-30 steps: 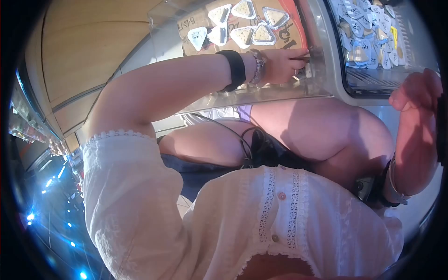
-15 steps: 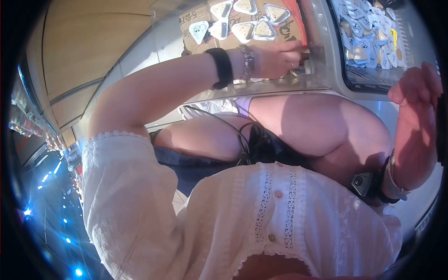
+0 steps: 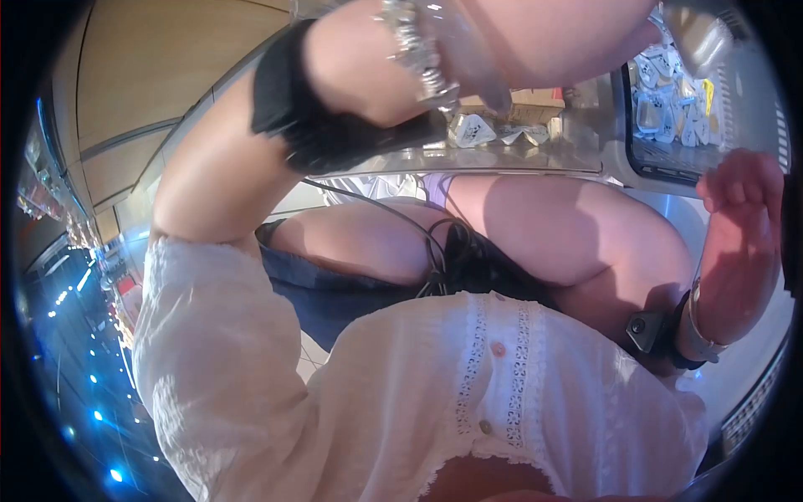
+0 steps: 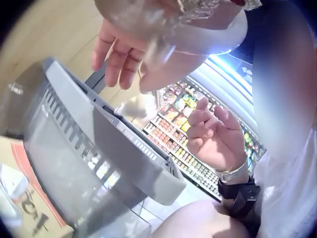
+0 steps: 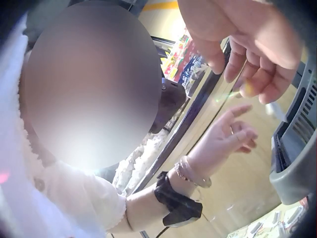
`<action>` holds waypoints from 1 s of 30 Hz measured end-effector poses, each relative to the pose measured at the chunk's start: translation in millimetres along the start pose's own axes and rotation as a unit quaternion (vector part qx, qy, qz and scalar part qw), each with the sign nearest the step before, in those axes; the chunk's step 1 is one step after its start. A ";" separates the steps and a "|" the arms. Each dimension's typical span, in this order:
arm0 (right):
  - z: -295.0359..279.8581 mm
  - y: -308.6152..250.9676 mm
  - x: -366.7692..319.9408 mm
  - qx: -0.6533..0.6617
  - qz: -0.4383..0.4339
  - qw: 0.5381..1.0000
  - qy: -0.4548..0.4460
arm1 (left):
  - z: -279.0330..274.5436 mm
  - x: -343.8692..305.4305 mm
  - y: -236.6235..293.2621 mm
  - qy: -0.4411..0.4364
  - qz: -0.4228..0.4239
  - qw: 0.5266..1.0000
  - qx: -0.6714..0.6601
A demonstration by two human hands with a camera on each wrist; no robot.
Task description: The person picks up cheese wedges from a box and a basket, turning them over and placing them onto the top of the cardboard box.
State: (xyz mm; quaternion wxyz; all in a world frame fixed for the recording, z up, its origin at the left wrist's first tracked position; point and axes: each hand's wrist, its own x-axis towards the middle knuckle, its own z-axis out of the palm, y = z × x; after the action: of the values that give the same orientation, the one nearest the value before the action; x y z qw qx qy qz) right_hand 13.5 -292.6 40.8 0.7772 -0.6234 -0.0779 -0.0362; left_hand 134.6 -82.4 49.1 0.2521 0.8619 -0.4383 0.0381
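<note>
Left of the display case (image 3: 617,125), the left arm now sweeps across the head view, its black wrist band (image 3: 288,92) and beaded bracelet (image 3: 414,50) blurred and close to the lens. A second ago the left hand (image 3: 544,33) was down inside the case beside the packets. It has since drawn out and lifted above the case's front ledge. In the left wrist view its fingers (image 4: 115,57) hang loose and slightly apart. The right wrist view shows the same hand with the forefinger out and the others softly bent, and no packet between them that I can make out. A grey shape past the fingertips in the head view is too blurred to name. The triangular packets (image 3: 471,130) lie inside the case behind its front glass, below the lifted hand and apart from it. So the reach into the case looks over for the moment, with nothing clearly brought out. Right of the case, the right hand (image 3: 740,222) stays raised as before, fingers loosely curled and holding nothing.
</note>
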 end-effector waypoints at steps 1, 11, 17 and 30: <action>-1.6 -4.6 -5.4 -0.033 0.067 0.996 0.053 | 3.9 1.5 4.7 -0.030 -0.045 0.999 0.003; -11.1 15.1 13.8 0.007 -0.092 0.992 -0.086 | 93.4 -69.5 -35.1 -0.558 0.088 0.792 0.232; -27.1 12.0 10.2 -0.042 -0.053 0.993 -0.095 | 94.3 -77.4 -35.8 -0.493 -0.256 0.831 0.023; 39.5 13.0 6.6 -0.194 0.060 0.971 -0.127 | 1.2 -69.4 -3.5 0.142 0.336 0.925 0.110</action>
State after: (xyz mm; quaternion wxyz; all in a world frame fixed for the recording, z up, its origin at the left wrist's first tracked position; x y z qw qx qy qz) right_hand 19.1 -250.9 37.7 0.6262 -0.7650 -0.1303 0.0753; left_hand 94.7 -30.2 26.8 0.1874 0.6724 -0.6546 0.2904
